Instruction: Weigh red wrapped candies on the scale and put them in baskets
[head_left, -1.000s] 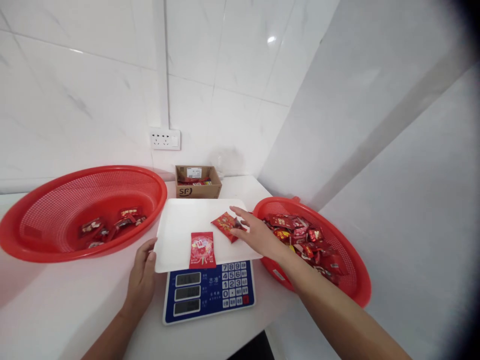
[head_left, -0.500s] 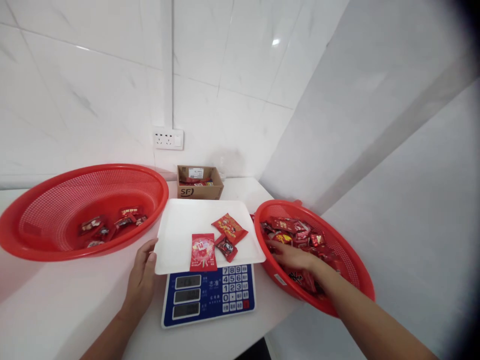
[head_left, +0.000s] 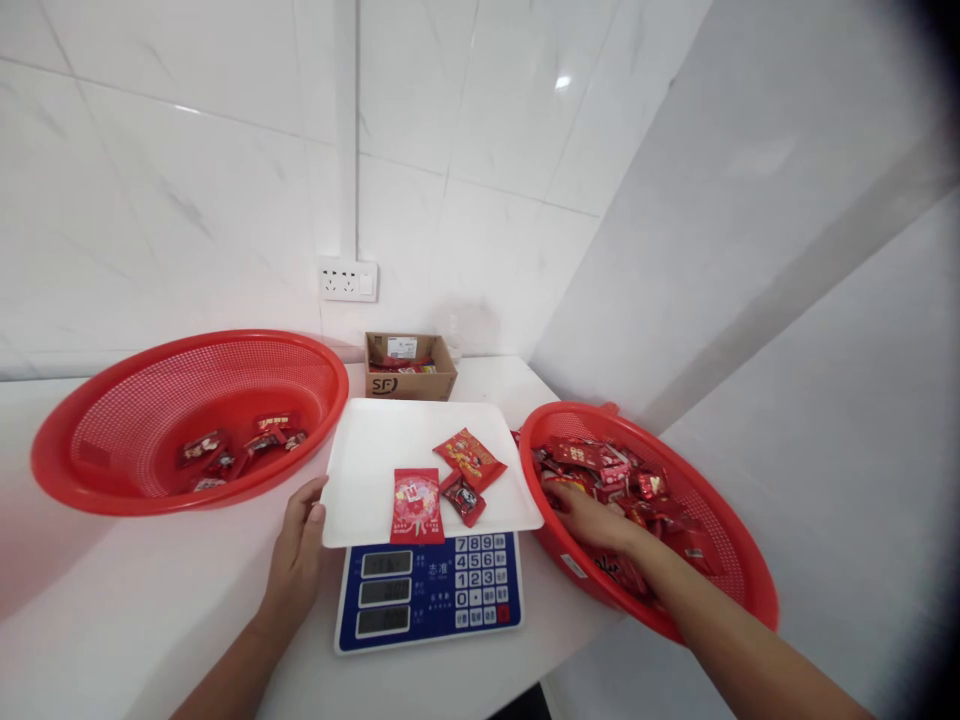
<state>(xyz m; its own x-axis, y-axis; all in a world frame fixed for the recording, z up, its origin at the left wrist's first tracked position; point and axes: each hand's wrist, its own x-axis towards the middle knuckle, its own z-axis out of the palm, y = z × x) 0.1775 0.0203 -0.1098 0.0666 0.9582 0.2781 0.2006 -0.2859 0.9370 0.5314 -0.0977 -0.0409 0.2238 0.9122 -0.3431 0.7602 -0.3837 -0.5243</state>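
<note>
My left hand (head_left: 298,550) rests at the left edge of a white tray (head_left: 367,450), thumb and fingers slightly apart. The tray sits on a blue and white scale (head_left: 431,590) and bears a pink-and-red packet (head_left: 417,505), an orange-red packet (head_left: 471,459) and a small dark red one (head_left: 463,498). My right hand (head_left: 589,515) reaches into the right red basket (head_left: 720,510), among many red packets (head_left: 581,452). Its fingertips are hidden there, so whether it holds a packet does not show.
On the left stands another red basket (head_left: 112,440) with several red packets (head_left: 202,450) inside. Behind the tray is a cardboard box (head_left: 412,385) containing packets. The white table (head_left: 90,600) meets a tiled wall with a socket panel (head_left: 349,280).
My right hand has moved slightly deeper among the packets in the right basket. The whole view has shifted a little, with things appearing farther right. My left hand stays at the tray's edge.
</note>
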